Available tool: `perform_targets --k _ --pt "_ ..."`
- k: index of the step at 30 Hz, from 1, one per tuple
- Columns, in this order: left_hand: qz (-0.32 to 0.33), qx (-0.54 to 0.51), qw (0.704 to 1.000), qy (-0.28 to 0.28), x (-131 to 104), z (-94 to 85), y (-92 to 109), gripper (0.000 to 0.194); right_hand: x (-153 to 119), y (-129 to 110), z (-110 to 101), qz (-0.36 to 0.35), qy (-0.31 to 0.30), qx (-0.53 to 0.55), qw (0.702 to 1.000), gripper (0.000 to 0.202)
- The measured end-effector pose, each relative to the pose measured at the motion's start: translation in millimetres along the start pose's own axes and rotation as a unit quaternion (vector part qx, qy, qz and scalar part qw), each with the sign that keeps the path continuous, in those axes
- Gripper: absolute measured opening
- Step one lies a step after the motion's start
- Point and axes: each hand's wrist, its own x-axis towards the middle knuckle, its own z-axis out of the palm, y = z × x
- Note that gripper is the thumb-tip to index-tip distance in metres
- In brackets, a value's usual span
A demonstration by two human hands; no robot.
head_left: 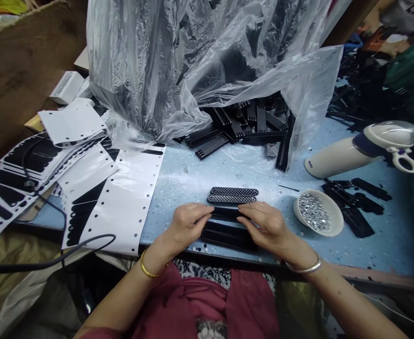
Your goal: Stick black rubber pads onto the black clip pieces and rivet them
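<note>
On the blue speckled table [178, 174], my left hand [185, 223] pinches the left end of a long, narrow black piece [225, 213], and my right hand [267, 223] pinches its right end. The piece lies level between my fingertips; whether it touches the table I cannot tell. Just beyond it sit two rounded black bars [233, 195] with a lattice pattern, side by side. Nearer my body, under and between my wrists, is another pair of smooth black bars [230, 236] close to the table edge. My fingertips cover both ends of the held piece.
To the right stand a white bowl [338, 221] of small silvery parts, loose black pieces [358, 221] and a lying bottle [337, 157]. Behind, clear plastic bagging [139, 70] hangs over piled black plastic parts [235, 125]. White sheets with black strips [122, 202] and a cable [51, 261] are left.
</note>
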Motion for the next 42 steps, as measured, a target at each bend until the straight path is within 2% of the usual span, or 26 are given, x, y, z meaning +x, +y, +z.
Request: perform_targets --k 6,17,20,27,33,37,42 --pt "0.062 0.056 0.997 0.004 -1 3.0 -4 0.020 1 2 0 0.045 0.009 0.069 0.997 0.013" --pt "0.066 0.029 0.997 0.011 -1 4.5 -7 0.020 -2 8 -1 0.141 0.001 0.178 0.974 0.011" --pt "0.065 0.023 0.998 0.011 0 3.5 -5 0.019 -3 8 1 0.131 0.009 0.175 0.976 0.011" --pt "0.066 0.019 0.998 0.006 0 3.4 -7 0.018 -10 9 6 0.061 0.032 0.127 0.990 0.020" --pt "0.071 0.021 0.997 0.007 1 3.0 -9 0.018 -12 7 7 0.059 0.040 0.117 0.991 0.023" --pt "0.071 0.023 0.997 0.010 3 2.2 -7 0.017 -14 1 2 0.114 0.058 0.119 0.985 0.026" --pt "0.073 0.022 0.997 0.008 3 1.0 -5 0.018 -31 -1 -9 0.226 0.143 0.082 0.960 0.021"
